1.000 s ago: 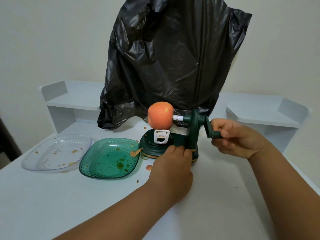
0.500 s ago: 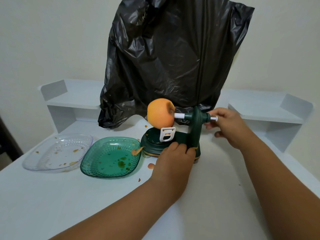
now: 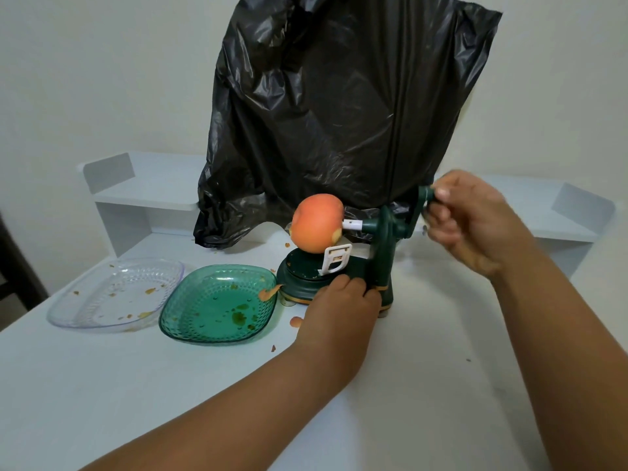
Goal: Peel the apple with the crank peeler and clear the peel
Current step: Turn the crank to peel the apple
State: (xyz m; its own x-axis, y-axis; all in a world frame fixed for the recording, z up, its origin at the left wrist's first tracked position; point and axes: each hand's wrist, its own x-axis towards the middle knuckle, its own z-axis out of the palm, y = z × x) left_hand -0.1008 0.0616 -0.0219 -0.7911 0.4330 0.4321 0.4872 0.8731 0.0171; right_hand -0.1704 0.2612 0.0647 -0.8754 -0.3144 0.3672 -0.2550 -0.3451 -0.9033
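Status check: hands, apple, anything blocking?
Left hand grips peeler base; right hand grips crank handle. Apple on spindle, mostly unpeeled. Nothing blocking.

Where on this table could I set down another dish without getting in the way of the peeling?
Bare tabletop lies between the two forearms, and in front of the clear dish and green dish. It is crowded around the peeler, with both hands and peel scraps.

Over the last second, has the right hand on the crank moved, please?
Yes: the right hand has swung the crank handle from below the peeler shaft to above it.
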